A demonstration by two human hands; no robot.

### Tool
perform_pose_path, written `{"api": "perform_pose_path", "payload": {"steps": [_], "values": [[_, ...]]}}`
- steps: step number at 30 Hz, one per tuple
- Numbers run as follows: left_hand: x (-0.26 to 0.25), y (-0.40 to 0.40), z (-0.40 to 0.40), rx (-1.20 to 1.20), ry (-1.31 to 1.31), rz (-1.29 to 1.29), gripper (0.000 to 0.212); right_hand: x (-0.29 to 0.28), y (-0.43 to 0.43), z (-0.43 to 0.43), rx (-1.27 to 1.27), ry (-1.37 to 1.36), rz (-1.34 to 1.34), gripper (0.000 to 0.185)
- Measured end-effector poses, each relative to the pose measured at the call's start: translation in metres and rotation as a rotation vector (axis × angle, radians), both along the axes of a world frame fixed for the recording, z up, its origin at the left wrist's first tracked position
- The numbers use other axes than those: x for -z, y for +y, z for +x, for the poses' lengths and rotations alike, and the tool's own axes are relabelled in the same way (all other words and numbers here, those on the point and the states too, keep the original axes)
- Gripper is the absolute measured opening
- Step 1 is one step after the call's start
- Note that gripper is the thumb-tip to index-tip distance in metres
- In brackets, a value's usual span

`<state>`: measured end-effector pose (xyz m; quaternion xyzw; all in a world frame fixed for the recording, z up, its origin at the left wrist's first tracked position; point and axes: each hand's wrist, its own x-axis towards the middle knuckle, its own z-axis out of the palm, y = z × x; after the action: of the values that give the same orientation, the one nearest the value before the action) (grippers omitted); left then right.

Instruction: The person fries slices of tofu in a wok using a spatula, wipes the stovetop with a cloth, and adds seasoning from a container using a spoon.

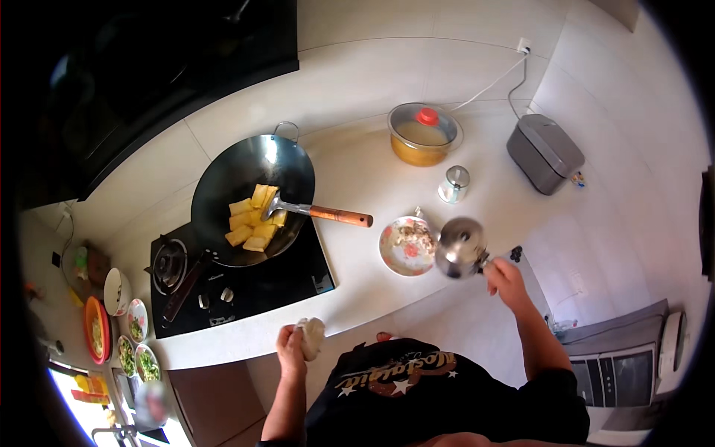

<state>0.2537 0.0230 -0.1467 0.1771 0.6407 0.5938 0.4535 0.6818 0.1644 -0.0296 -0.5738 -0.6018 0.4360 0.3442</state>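
Observation:
My left hand (290,349) is shut on a crumpled white cloth (312,338) just off the counter's front edge. My right hand (505,278) grips the handle of a round, shiny metal vessel (461,247), blurred, its exact kind unclear. Directly left of the vessel lies a flower-patterned plate (408,262) with chopped brown and pale bits (414,234) on it. A dark wok (223,179) sits on the black gas hob (246,296). Inside it are several golden, flat fried slices (255,223) and a metal spatula (304,210), whose wooden handle rests over the rim towards the right.
At the back stand a lidded pot (419,153) with a red knob, a small clear-lidded jar (454,186) and a grey box-shaped appliance (544,153). Bowls of chopped greens (148,363) and an orange basin (96,329) line the left. A range hood (167,84) overhangs the hob.

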Motion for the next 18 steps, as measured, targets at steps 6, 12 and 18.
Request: {"api": "perform_pose_path", "payload": {"steps": [6, 12, 18], "values": [[-0.006, -0.011, 0.036, 0.014, 0.001, -0.136, 0.038, 0.044, 0.140, -0.028, 0.063, 0.178, 0.060, 0.026], [0.027, -0.076, -0.001, -0.077, 0.530, -0.368, 0.023, 0.112, 0.227, -0.056, 0.070, 0.273, -0.133, 0.024], [0.011, -0.174, -0.033, -0.361, 0.693, -0.890, 0.017, 0.193, 0.295, -0.048, 0.125, 0.456, -0.250, 0.027]]}}
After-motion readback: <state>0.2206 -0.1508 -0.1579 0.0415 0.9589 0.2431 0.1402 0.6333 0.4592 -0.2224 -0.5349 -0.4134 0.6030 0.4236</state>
